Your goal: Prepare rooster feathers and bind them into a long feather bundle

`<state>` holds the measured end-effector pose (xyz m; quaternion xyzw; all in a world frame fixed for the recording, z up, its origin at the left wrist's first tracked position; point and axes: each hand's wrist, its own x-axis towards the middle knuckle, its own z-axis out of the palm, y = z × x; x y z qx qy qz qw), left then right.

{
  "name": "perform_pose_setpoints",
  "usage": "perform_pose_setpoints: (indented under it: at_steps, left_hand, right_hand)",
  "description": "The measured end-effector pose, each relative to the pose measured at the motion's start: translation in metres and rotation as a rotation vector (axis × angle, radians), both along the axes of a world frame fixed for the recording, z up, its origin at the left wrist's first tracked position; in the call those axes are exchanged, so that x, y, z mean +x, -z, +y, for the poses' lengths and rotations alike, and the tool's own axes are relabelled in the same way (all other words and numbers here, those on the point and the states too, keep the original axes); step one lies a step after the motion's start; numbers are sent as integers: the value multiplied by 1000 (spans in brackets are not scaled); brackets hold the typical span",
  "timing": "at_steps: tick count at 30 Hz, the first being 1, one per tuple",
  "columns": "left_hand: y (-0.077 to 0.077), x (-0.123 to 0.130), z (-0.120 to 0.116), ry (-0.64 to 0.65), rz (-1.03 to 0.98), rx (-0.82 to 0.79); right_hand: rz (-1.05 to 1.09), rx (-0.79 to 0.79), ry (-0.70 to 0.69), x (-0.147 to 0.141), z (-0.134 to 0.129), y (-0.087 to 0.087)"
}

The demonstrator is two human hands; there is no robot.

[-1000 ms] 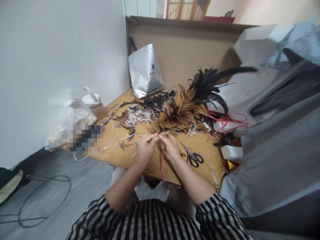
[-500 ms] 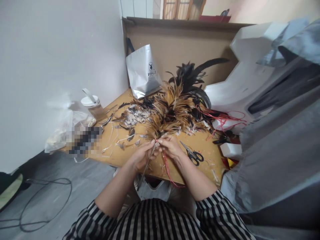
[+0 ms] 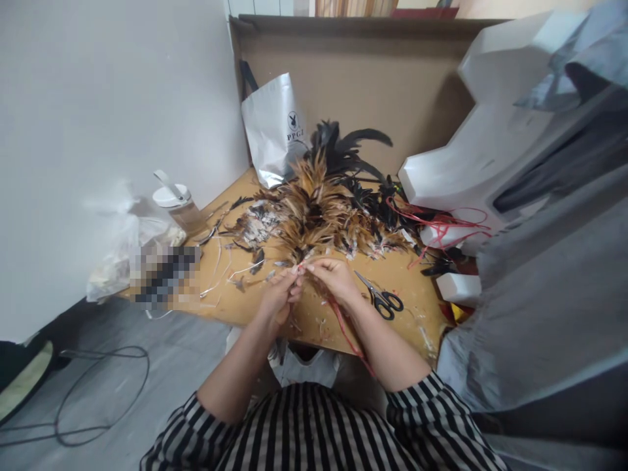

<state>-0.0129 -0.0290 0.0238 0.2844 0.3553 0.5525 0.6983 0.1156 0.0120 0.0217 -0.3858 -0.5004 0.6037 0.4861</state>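
A long bundle of brown and black feathers [image 3: 314,196] lies over the table, its near end between my hands. My left hand [image 3: 280,292] is closed round that end, with the thumb on top. Just right of it, my right hand [image 3: 333,278] pinches the red ribbon [image 3: 346,327] where it meets the bundle. The ribbon trails from there toward the table's front edge and past my right forearm. Black-handled scissors [image 3: 380,297] lie to the right of my right hand. The fingertips nearly touch and partly hide the binding.
Loose feathers [image 3: 260,222] cover the middle of the table [image 3: 318,327]. A silver bag [image 3: 269,131] stands behind, a lidded cup [image 3: 179,206] and plastic bag [image 3: 115,248] at left. At right are tangled red ribbon [image 3: 441,226] and a white foam block [image 3: 458,288].
The feather bundle's far end has swung left. Both hands have shifted slightly left, and the thin stem seen below my left hand no longer shows. The view has tilted a little.
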Motion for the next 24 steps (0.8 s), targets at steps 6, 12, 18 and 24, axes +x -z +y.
perform_pose_setpoints:
  at_steps: [6,12,18,24]
  left_hand:
    - [7,4,-2,-117,113,61]
    - [11,13,-4,-239,234,96]
    - [12,15,-2,-240,210,129]
    - [11,9,-2,-226,145,86]
  right_hand:
    - [78,-59,-18,-4,-4,4]
    - [121,-18,8,-16,-20,-1]
    - [119,4,34,-18,-25,-6]
    - [179,-80,-102,-18,-19,-7]
